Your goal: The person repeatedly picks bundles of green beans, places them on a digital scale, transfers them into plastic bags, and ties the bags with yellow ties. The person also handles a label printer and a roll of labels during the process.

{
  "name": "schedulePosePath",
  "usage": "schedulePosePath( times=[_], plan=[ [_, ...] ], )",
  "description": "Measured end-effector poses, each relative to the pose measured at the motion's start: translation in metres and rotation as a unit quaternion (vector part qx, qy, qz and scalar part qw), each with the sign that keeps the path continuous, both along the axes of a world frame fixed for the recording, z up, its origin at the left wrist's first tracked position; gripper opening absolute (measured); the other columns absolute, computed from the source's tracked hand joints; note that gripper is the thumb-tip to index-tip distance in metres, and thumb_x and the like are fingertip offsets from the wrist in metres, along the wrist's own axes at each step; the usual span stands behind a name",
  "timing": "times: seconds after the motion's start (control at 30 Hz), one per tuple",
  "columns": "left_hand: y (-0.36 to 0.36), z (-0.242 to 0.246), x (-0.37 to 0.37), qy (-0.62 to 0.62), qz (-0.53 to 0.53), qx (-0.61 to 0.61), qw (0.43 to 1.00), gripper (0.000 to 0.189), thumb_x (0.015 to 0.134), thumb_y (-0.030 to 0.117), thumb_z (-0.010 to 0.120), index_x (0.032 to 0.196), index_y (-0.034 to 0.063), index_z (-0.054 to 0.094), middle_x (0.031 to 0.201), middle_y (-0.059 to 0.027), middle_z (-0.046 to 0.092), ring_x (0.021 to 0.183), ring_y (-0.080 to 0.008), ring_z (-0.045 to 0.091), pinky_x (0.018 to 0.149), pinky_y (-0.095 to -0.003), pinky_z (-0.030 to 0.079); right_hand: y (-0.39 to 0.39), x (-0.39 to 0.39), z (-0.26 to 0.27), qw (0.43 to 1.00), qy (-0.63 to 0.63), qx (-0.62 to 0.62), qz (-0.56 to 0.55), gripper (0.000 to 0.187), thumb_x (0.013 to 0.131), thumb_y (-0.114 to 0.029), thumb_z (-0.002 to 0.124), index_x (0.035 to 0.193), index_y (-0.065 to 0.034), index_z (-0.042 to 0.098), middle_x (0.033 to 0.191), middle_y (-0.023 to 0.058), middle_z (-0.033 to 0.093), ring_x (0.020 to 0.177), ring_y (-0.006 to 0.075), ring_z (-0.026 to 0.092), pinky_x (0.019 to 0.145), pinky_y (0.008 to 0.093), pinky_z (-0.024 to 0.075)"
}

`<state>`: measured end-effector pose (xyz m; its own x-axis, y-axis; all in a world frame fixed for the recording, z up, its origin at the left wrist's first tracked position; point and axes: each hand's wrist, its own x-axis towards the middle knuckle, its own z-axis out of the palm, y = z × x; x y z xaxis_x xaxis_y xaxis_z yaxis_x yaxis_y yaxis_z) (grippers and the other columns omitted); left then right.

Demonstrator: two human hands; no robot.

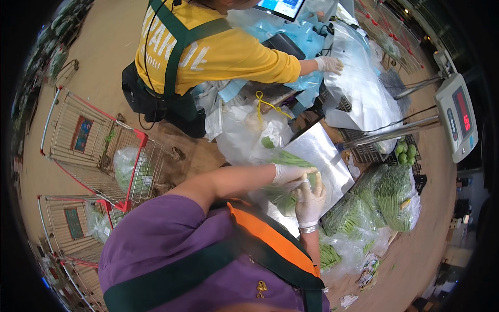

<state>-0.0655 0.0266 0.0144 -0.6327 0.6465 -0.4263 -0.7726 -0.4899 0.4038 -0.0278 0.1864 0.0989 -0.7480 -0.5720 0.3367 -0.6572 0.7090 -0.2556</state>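
Note:
My left hand (pixel 292 173), in a pale glove, grips the gathered top of a clear plastic bag that holds long green vegetables (pixel 284 197). My right hand (pixel 310 199), gloved too, has its fingers raised at the bag's neck, close to the left fingertips; how firmly it grips is not clear. More long green stalks (pixel 290 159) show just beyond my left hand, beside the bare metal scale platform (pixel 323 156). The scale's display (pixel 460 113) is lit at the right.
A co-worker in a yellow top (pixel 234 54) reaches over a stack of clear plastic bags (pixel 358 78). Shopping carts (pixel 97 144) stand at the left. Bagged green beans (pixel 393 195) lie at the right, near a black crate of round green produce (pixel 406 152).

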Motion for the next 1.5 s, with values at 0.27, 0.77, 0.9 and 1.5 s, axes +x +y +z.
schedulePosePath(
  times=[0.27,0.77,0.9,1.5],
  plan=[
    [-0.092,-0.009,-0.014,0.279,-0.062,-0.737,0.613,0.024,0.09,0.024,0.061,0.086,0.0036,0.073,0.087,-0.0212,0.072,0.081,-0.0371,0.071,0.075,-0.0432,0.057,0.091,0.035,-0.085,0.93,-0.202,-0.088,-0.293,0.024,0.1,-0.006,0.05,0.096,0.0086,0.068,0.101,0.0248,0.07,0.095,0.0391,0.066,0.088,0.0444,0.0529],
    [0.012,0.006,-0.003,0.429,-0.126,-0.414,0.792,0.023,0.091,0.017,0.059,0.104,0.0047,0.074,0.093,-0.0116,0.072,0.091,-0.0204,0.069,0.081,-0.0361,0.053,0.05,-0.008,-0.025,0.716,-0.537,-0.443,-0.046,0.024,0.098,-0.014,0.059,0.115,-0.002,0.07,0.091,0.0041,0.069,0.075,0.0127,0.063,0.068,0.0249,0.0493],
    [0.0,-0.029,0.003,0.494,-0.129,-0.435,0.742,0.017,0.083,0.011,0.065,0.092,0.0021,0.076,0.074,-0.0078,0.068,0.076,-0.0194,0.066,0.073,-0.032,0.052,0.054,-0.003,-0.045,0.895,-0.314,-0.305,0.088,0.016,0.09,-0.007,0.064,0.101,-0.0028,0.074,0.106,0.0129,0.066,0.093,0.026,0.065,0.08,0.035,0.0531],
    [-0.135,-0.048,-0.072,0.285,0.008,-0.783,0.553,0.025,0.089,0.027,0.061,0.092,0.0068,0.076,0.089,-0.0158,0.071,0.082,-0.0306,0.071,0.067,-0.0457,0.054,0.04,0.079,-0.063,0.961,-0.13,-0.148,-0.193,0.008,0.083,-0.001,0.074,0.083,-0.0022,0.066,0.088,0.0134,0.062,0.079,0.0333,0.061,0.076,0.045,0.0486]
  ],
)
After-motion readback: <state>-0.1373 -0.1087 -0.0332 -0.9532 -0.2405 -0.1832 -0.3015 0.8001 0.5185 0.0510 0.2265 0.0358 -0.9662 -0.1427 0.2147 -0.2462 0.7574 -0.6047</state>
